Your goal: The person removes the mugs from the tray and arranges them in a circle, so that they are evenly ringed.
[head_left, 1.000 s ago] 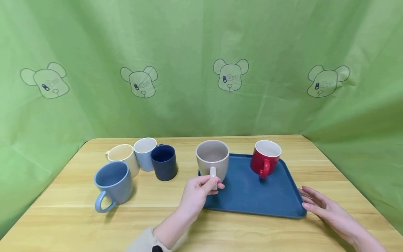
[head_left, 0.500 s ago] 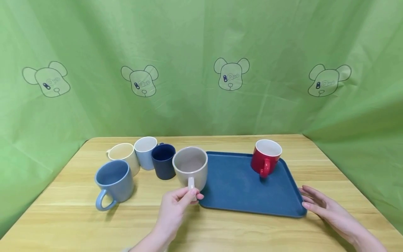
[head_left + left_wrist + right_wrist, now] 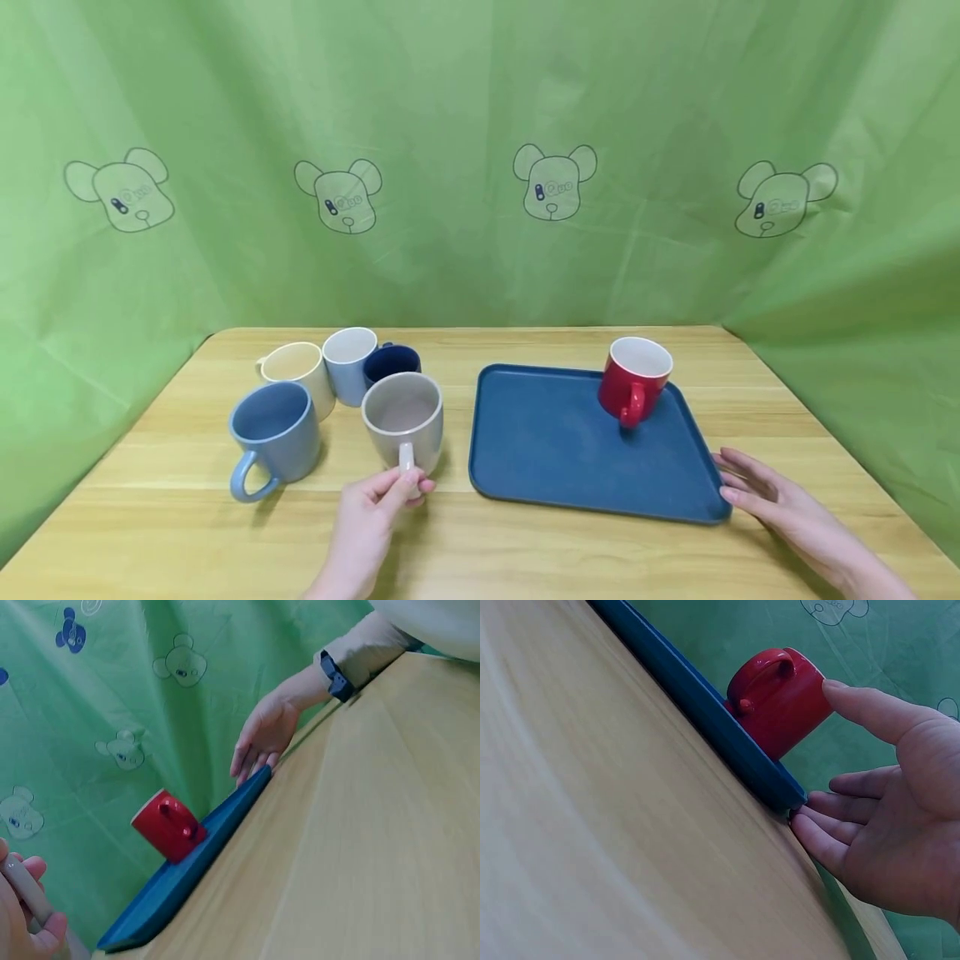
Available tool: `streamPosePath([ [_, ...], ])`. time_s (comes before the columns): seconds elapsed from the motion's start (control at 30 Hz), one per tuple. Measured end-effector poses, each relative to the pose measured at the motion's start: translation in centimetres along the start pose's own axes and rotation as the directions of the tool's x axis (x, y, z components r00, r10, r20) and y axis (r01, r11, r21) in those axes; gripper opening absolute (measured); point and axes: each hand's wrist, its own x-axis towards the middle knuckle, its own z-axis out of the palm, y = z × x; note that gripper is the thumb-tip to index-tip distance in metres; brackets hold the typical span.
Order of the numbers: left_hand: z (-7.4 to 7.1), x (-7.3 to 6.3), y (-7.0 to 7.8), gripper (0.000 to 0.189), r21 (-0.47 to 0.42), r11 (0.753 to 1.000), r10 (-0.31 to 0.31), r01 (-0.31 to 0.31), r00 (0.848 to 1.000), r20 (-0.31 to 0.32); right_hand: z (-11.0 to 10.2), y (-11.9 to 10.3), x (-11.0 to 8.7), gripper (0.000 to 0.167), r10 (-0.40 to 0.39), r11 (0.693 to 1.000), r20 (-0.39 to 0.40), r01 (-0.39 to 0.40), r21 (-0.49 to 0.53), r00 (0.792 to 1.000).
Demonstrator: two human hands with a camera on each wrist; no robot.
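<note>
My left hand (image 3: pixel 375 512) pinches the handle of a light grey mug (image 3: pixel 408 417), which is upright left of the tray and overlaps a dark navy mug (image 3: pixel 392 360) in the head view. In the left wrist view, the thumb and fingers (image 3: pixel 52 934) close round that handle. My right hand (image 3: pixel 783 504) lies at the right edge of a blue tray (image 3: pixel 555 450), fingers loosely extended, fingertips right at its rim. A red mug (image 3: pixel 630 396) with a white inside stands toward the back right of the tray, its handle facing me.
Left of the grey mug stand a blue mug (image 3: pixel 281 446), a cream mug (image 3: pixel 318 387) and a light blue mug (image 3: pixel 348 379) with a white inside. All are on a wooden table (image 3: pixel 540 550). A green curtain (image 3: pixel 450 267) with bear faces hangs behind it.
My left hand has carried the grey mug leftward and nearer to me, from over the tray's left side to beside the navy mug. The right hand has stayed at the tray's edge.
</note>
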Motion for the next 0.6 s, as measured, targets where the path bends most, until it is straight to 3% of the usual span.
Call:
streamPosePath([
  [0.27, -0.8, 0.0, -1.1, 0.026, -0.005, 1.000, -0.020, 0.019, 0.999, -0.051, 0.1, 0.3, -0.1, 0.063, 0.001, 1.000, 0.000, -0.001, 0.013, 1.000],
  [0.6, -0.8, 0.4, -2.2, 0.025, -0.001, 1.000, -0.008, 0.008, 0.997, -0.080, 0.0, 0.2, 0.1, 0.063, -0.008, 1.000, -0.007, 0.008, 0.026, 1.000],
])
